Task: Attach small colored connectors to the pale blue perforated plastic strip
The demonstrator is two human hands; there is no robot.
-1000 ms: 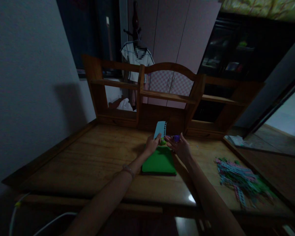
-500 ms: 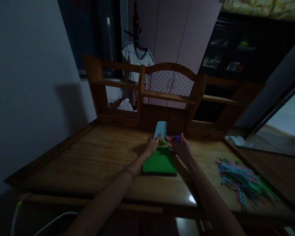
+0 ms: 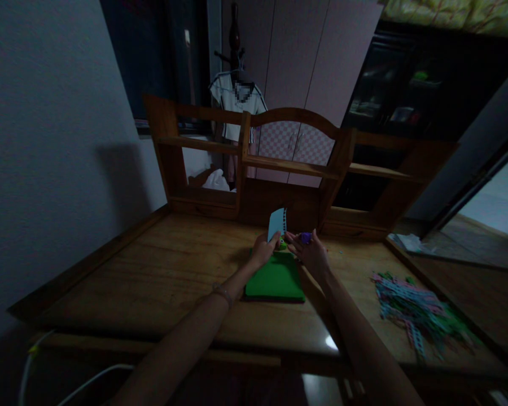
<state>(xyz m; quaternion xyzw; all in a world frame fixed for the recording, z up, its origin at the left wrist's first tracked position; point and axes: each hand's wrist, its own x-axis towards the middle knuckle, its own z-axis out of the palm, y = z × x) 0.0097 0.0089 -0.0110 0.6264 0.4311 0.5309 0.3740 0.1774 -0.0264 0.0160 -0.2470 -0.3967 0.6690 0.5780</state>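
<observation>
My left hand (image 3: 263, 250) pinches the bottom of a pale blue card (image 3: 277, 224) with a dark dotted edge and holds it upright above the far end of a green pad (image 3: 275, 277) lying on the wooden desk (image 3: 152, 276). My right hand (image 3: 311, 254) is close beside it with a small purple object (image 3: 305, 237) in its fingertips. A small light green piece (image 3: 282, 245) shows between the two hands, on the far edge of the pad. What exactly it is cannot be made out in the dim light.
A heap of several coloured perforated strips (image 3: 415, 313) lies on the desk at the right. A wooden shelf unit (image 3: 288, 166) stands along the desk's back edge. A white cable (image 3: 71, 383) hangs below the front left edge. A wall runs along the left.
The blue card has turned slightly and looks narrower than before. Both hands stay in nearly the same place.
</observation>
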